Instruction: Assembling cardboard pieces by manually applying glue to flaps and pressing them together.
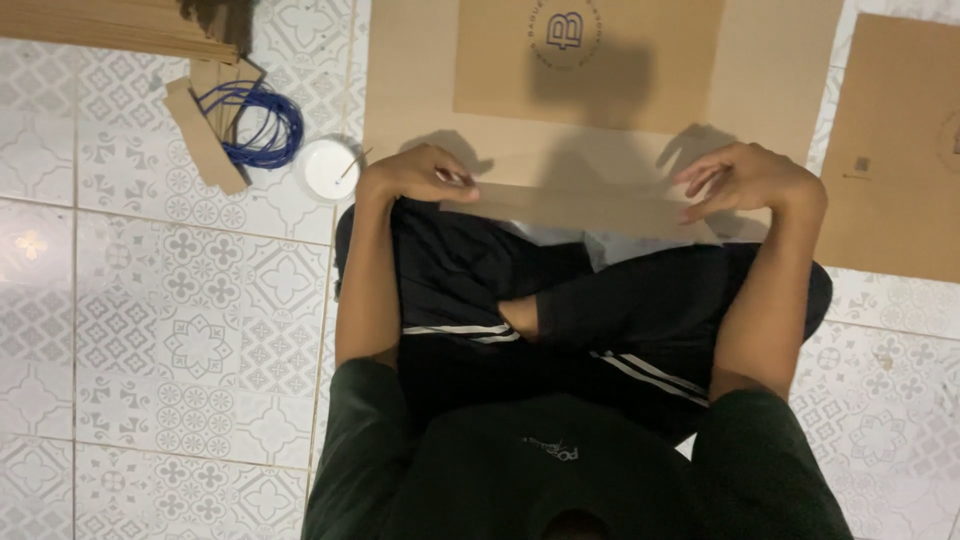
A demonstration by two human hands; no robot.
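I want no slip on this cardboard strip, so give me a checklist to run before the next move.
1. Left hand on the cardboard strip: ok.
2. Right hand at the strip's other end, fingers spread: ok.
3. Strip lying flat along the brown sheet: ok.
4. White dish with its stick near the left hand: ok.
5. Glue on the strip: cannot tell.
6. Blue cord coil out of the way: ok.

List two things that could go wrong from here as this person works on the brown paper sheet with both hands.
The left hand seems to hold a thin stick on the folded paper edge; glue could smear beyond it. The white glue dish sits close by the left elbow, so it might get knocked. The right hand presses only with fingertips, so the fold may slip.
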